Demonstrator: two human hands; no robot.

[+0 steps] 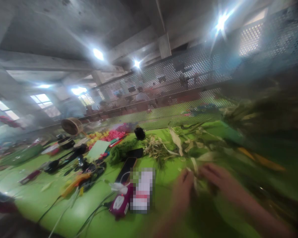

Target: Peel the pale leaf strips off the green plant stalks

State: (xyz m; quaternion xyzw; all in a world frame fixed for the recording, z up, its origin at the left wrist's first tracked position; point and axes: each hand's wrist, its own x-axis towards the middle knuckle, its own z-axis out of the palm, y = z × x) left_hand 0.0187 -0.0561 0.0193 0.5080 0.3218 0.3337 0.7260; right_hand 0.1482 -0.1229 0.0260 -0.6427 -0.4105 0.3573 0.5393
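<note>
Over this green table (164,185), a dry leaf (194,163) sits at one o'clock from the left hand (183,185), ten from the right hand (215,175); whether pinched, I can't tell.

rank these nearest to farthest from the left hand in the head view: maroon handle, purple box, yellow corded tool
1. Purple box: left of the left hand
2. Yellow corded tool: farther left
3. Maroon handle: farthest left of the three

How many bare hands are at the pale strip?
2: left hand just left of the pale strip, right hand just right. The picture is blurred, but no other hand shows there.
</note>
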